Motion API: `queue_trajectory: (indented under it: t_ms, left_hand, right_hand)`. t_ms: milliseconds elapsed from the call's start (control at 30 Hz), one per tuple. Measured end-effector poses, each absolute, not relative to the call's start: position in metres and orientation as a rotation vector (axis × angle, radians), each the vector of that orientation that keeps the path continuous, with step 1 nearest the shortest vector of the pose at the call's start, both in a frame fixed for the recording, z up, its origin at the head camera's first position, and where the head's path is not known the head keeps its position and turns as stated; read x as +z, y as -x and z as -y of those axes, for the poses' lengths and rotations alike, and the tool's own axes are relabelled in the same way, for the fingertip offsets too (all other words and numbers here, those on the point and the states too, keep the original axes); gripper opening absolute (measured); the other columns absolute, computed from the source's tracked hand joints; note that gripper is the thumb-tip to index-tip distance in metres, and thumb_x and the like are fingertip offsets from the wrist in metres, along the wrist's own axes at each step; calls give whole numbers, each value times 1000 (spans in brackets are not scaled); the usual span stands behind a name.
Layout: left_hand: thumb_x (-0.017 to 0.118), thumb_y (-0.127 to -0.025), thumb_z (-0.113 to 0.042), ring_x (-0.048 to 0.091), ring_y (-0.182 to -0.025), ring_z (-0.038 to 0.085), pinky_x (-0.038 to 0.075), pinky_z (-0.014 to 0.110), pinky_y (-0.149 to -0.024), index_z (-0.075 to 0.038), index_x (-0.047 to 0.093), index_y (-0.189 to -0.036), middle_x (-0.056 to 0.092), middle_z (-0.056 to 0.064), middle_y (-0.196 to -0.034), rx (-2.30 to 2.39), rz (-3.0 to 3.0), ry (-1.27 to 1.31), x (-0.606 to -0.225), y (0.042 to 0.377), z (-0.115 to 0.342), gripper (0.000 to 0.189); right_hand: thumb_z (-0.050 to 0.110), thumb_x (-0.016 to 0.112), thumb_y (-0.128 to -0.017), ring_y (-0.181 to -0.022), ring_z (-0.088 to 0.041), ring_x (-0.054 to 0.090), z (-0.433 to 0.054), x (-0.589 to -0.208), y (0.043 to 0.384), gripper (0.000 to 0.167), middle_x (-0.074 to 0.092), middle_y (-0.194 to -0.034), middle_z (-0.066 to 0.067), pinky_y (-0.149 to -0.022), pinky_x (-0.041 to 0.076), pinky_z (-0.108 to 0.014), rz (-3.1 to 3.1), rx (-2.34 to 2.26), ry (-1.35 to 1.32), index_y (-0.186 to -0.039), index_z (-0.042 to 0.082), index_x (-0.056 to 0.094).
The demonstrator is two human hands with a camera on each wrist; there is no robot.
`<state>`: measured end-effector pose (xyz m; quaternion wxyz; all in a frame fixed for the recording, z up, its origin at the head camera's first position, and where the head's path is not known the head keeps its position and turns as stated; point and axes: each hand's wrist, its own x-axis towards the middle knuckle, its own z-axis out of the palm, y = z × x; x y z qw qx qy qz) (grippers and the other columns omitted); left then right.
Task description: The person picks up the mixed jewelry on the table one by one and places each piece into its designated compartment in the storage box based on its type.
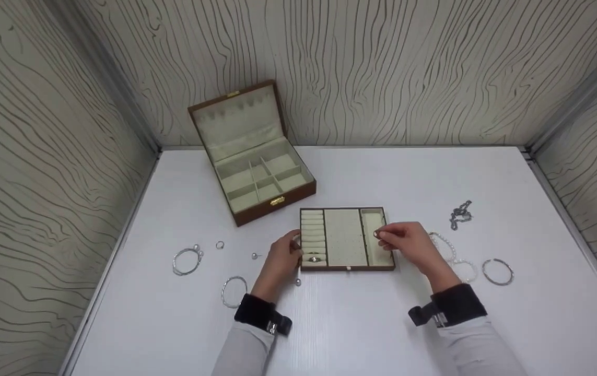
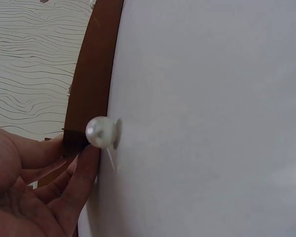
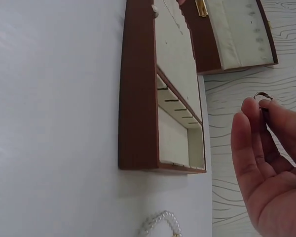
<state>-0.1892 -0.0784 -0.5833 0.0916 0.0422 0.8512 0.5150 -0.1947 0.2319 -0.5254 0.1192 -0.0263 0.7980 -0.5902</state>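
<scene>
A brown jewelry tray [image 1: 345,237] with cream lining lies flat on the white table. Its left end has ring rolls, and a ring with a stone [image 1: 314,259] is seated near the front of them. My left hand [image 1: 281,259] grips the tray's left edge, thumb and fingers at the corner in the left wrist view. A pearl stud earring [image 2: 99,132] lies close beside those fingers. Between thumb and fingertips my right hand [image 1: 410,244] pinches a thin ring [image 3: 262,95], held above the tray's long right compartment [image 3: 172,136].
Behind the tray stands an open brown jewelry box [image 1: 301,192] with divided compartments. To the left lie bracelets [image 1: 174,266], a small ring [image 1: 220,245] and another stud earring [image 1: 255,256]. A pearl strand [image 1: 447,245], a bangle [image 1: 498,283] and a dark chain [image 1: 460,213] are on the right.
</scene>
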Motion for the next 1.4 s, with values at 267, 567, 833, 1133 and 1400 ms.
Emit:
queue_trajectory:
  t_ms: [267, 567, 833, 1133, 1400]
  left_hand:
    - [59, -93, 4, 57, -73, 13, 48, 29, -65, 1, 48, -141, 60, 4, -89, 1530, -2534, -114, -582, 190, 77, 50]
    - [59, -91, 6, 57, -75, 14, 49, 31, -69, 2, 50, -140, 61, 4, -87, 1515, -2569, -144, -584, 190, 78, 50]
    - [59, -92, 5, 57, -75, 14, 48, 30, -67, 1, 50, -139, 61, 6, -87, 1507, -2570, -134, -583, 190, 78, 48]
    - [59, -93, 5, 58, -71, 13, 49, 29, -64, -1, 49, -141, 61, 5, -88, 1504, -2550, -115, -581, 189, 77, 50]
    - [59, -92, 5, 57, -71, 13, 48, 29, -64, -1, 49, -140, 60, 4, -87, 1482, -2565, -119, -579, 190, 77, 49]
  right_hand:
    - [3, 62, -95, -81, -23, 68, -201, -534, 201, 17, 70, -95, -21, -70, 56, -28, -2444, -1616, 195, -105, -8, 70]
    - [9, 71, -90, -73, -12, 63, -152, -549, 204, 6, 70, -82, 2, -66, 51, -30, -2652, -1307, 414, -92, 8, 77]
    - [5, 73, -87, -87, -18, 65, -126, -557, 207, 6, 70, -90, -2, -80, 52, -38, -2735, -1246, 510, -90, 8, 77]
    - [6, 73, -87, -80, -18, 64, -112, -563, 207, 4, 68, -83, 1, -76, 52, -38, -2806, -1136, 622, -88, 7, 77]
    - [9, 74, -87, -80, -17, 63, -108, -566, 207, 5, 67, -84, 2, -75, 52, -37, -2835, -1089, 599, -88, 12, 78]
